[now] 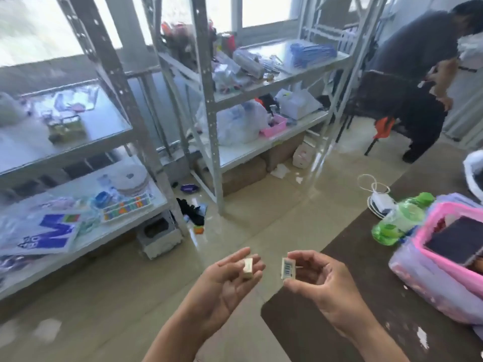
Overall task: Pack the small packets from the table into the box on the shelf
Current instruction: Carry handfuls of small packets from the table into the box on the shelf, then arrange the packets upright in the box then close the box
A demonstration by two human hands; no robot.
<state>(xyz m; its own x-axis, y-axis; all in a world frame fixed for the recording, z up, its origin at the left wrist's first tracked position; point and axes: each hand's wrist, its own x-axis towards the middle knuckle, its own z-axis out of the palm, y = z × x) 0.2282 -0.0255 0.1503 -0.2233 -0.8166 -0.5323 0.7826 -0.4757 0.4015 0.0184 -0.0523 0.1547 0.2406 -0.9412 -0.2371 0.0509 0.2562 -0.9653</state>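
Note:
My left hand [226, 280] holds a small cream packet [248, 267] between its fingertips, palm turned up. Beside it my right hand [317, 283] pinches a second small packet [287, 268] with a barcode on its face, thumb below and fingers above. Both hands hover over the floor just left of the dark brown table [366, 296]. On the left shelf unit a small clear box [68, 128] stands on the middle shelf; the view there is blurred.
A pink basket [428, 226] in a purple bag, a green bottle [400, 218] and a white charger [381, 202] sit on the table. Two grey metal shelf units [209, 105] hold clutter. A person [423, 74] bends at the far right near a chair.

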